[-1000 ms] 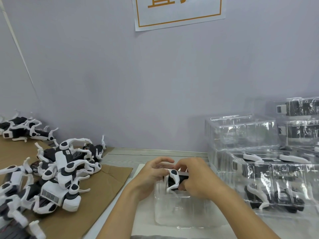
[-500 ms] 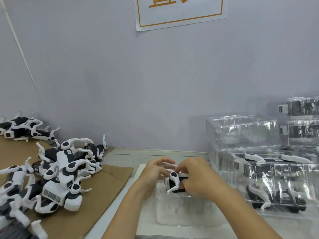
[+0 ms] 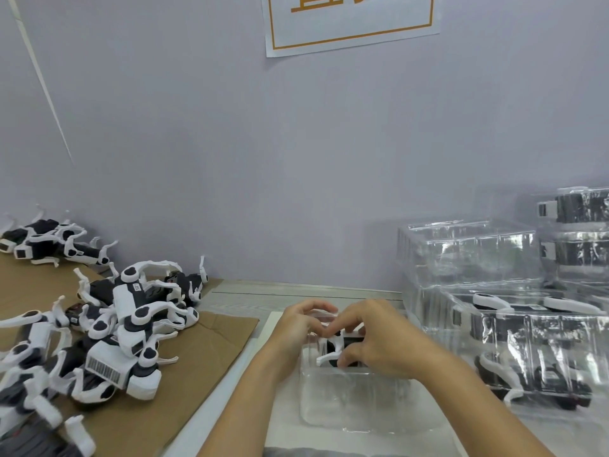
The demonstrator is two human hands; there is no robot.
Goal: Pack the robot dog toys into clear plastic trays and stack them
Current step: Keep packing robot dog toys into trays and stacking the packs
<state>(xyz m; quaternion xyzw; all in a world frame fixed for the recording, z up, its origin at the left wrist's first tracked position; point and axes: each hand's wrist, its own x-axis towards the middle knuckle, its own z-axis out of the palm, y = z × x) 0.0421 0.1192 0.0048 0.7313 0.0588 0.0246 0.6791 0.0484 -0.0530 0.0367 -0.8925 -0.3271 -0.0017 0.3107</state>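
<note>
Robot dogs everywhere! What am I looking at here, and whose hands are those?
This picture comes from a camera worn on a person's head, so you see what that person sees when looking down at a table. The two bare hands belong to that person. The left hand and the right hand together hold one small black and white robot dog toy and fit it into a clear plastic tray. On the left, a pile of loose robot dogs lies on brown cardboard, waiting for its turn. On the right stand clear trays already filled with dogs, and behind them a stack of clear trays. A paper sign hangs on the wall above.
</note>
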